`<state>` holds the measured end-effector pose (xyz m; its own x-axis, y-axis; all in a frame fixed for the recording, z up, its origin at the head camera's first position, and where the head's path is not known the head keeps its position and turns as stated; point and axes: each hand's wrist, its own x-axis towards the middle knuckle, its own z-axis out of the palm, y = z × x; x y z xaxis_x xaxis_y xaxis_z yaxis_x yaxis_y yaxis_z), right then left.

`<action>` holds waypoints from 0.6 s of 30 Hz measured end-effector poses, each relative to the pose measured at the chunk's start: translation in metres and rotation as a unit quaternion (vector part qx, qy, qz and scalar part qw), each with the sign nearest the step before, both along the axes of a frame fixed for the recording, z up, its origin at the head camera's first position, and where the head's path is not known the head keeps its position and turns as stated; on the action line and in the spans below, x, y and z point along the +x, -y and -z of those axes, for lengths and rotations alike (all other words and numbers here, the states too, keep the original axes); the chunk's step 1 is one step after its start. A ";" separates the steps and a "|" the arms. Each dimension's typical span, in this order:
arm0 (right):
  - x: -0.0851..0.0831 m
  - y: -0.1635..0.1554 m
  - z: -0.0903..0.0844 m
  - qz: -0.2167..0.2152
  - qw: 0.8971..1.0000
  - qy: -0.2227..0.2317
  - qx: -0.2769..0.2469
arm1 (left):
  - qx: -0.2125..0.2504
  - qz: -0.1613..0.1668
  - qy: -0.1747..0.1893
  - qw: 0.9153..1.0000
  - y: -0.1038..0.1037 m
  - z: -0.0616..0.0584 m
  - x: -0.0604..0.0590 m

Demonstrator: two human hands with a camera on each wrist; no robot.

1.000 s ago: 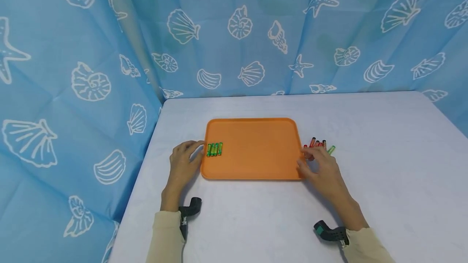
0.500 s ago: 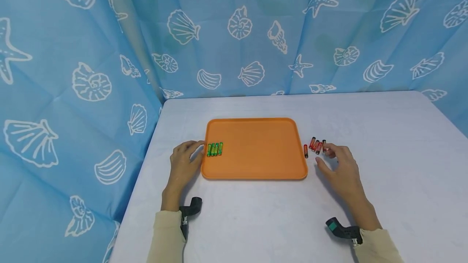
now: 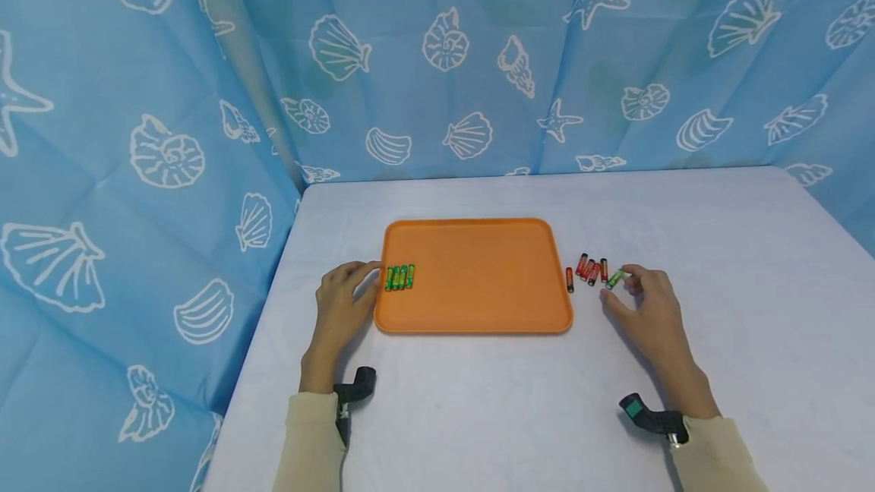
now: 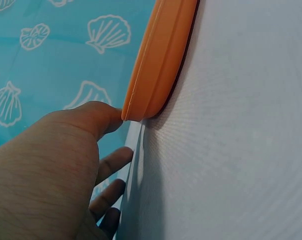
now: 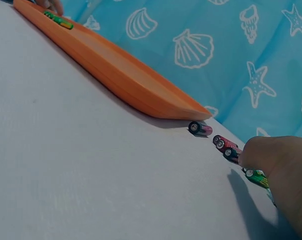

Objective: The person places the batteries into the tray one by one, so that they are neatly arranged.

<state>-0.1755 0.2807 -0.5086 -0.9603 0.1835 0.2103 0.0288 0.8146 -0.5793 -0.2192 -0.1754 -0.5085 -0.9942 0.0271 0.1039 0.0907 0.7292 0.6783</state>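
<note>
At the left end of the orange tray (image 3: 478, 317), my left hand (image 3: 342, 306) rests its fingertips against the rim. In the left wrist view one digit of the left hand (image 4: 56, 160) meets the tray's edge (image 4: 153, 65), while the other fingers spread loosely below. Several green batteries (image 3: 399, 278) lie side by side inside the tray near that hand. My right hand (image 3: 649, 313) is over the table, its thumb and finger apart around a loose green battery (image 3: 614, 279). The right wrist view has this green battery (image 5: 257, 178) partly hidden by the hand.
Several red batteries (image 3: 592, 273) lie grouped just left of the right hand. One red battery (image 3: 570, 279) is by itself close to the tray's right edge. A blue shell-print curtain (image 3: 424, 97) hangs behind and to the left of the white table (image 3: 492, 408).
My right hand has moved right, from beside the tray's edge, past the red batteries, to the loose green battery. The left hand stays at the tray's left rim.
</note>
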 end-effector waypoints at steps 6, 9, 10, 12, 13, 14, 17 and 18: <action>-0.005 -0.002 0.000 0.003 1.000 0.028 0.003 | -0.002 -0.004 -0.002 1.000 -0.001 -0.001 -0.001; -0.008 -0.004 0.001 0.007 0.999 0.037 0.003 | 0.001 -0.004 -0.002 1.000 -0.001 -0.002 -0.001; -0.008 -0.004 0.001 0.009 0.999 0.041 0.002 | 0.002 -0.005 -0.001 1.000 -0.001 -0.003 0.000; -0.010 -0.006 0.001 0.013 0.999 0.049 0.003 | 0.003 -0.004 0.000 1.000 -0.001 -0.004 0.000; -0.010 -0.006 0.001 0.014 0.999 0.052 0.004 | 0.003 -0.004 0.000 1.000 -0.001 -0.004 0.000; -0.010 -0.007 0.001 0.014 0.998 0.054 0.004 | 0.003 -0.004 0.001 1.000 -0.002 -0.004 0.000; -0.011 -0.008 0.001 0.010 0.998 0.060 0.005 | 0.002 -0.006 0.001 1.000 -0.002 -0.003 0.001; -0.010 -0.009 0.001 0.009 0.998 0.061 0.005 | 0.002 -0.006 0.001 1.000 -0.002 -0.003 0.001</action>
